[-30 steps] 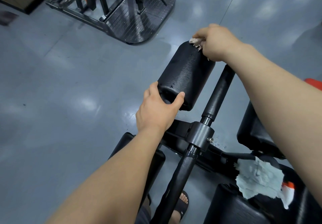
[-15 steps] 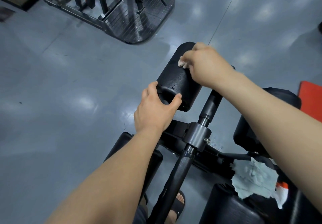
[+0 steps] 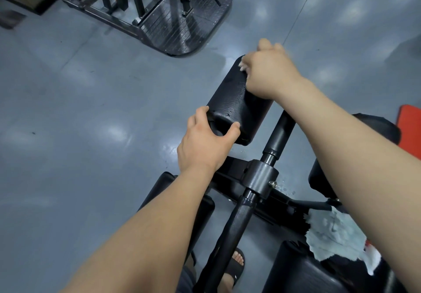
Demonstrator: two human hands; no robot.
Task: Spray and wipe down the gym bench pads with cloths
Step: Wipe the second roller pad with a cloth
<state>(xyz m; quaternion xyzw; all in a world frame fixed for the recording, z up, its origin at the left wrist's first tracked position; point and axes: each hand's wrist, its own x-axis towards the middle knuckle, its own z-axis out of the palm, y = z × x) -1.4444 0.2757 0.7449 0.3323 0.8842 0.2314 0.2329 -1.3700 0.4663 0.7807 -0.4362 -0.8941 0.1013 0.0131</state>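
My right hand (image 3: 271,73), bunched around a white cloth (image 3: 242,65), has swept back to the far end of the black roller pad (image 3: 237,108) since 0.5 s ago, so wiping is mid-stroke, left hand (image 3: 205,146) gripping its near end; vinyl scuffed, faintly glossy, left of the bench post (image 3: 276,137).

The black cylindrical roller pad (image 3: 237,101) has a matt, finely grained vinyl-like skin, nicked at its near end; a frayed white cloth scrap (image 3: 242,65) shows at its far end. The black round metal post (image 3: 279,133) on its right is smooth and semi-gloss, the grey floor (image 3: 91,110) glossy, the pale crumpled cloth (image 3: 332,235) near right ragged-edged.
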